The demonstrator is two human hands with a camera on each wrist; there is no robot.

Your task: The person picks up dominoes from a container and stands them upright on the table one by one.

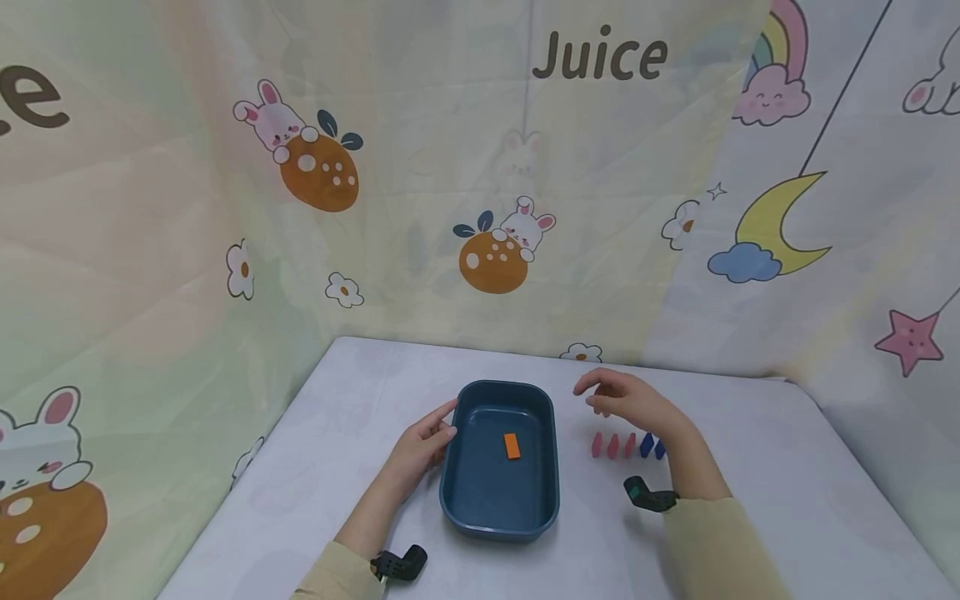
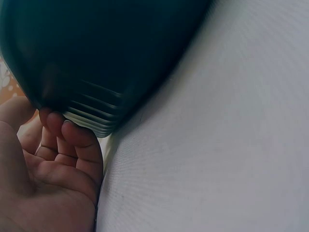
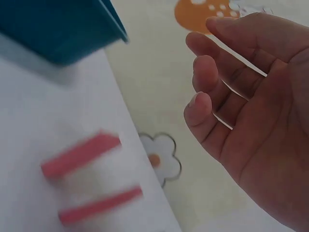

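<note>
A dark blue rectangular plastic bin stands on the table, and one orange domino-like block lies flat inside it. My left hand holds the bin's left side, thumb by the rim; in the left wrist view its curled fingers meet the ribbed outer wall. To the right of the bin, my right hand hovers with loosely bent fingers and nothing between them. Below it several small blocks stand in a row: pink blocks, then blue blocks partly hidden by the right forearm.
A white cloth covers the table. Behind and beside it hangs a printed curtain with rabbits, flowers and a moon. Each wrist wears a small black camera, the left camera near the bin's lower left and the right camera near the blocks.
</note>
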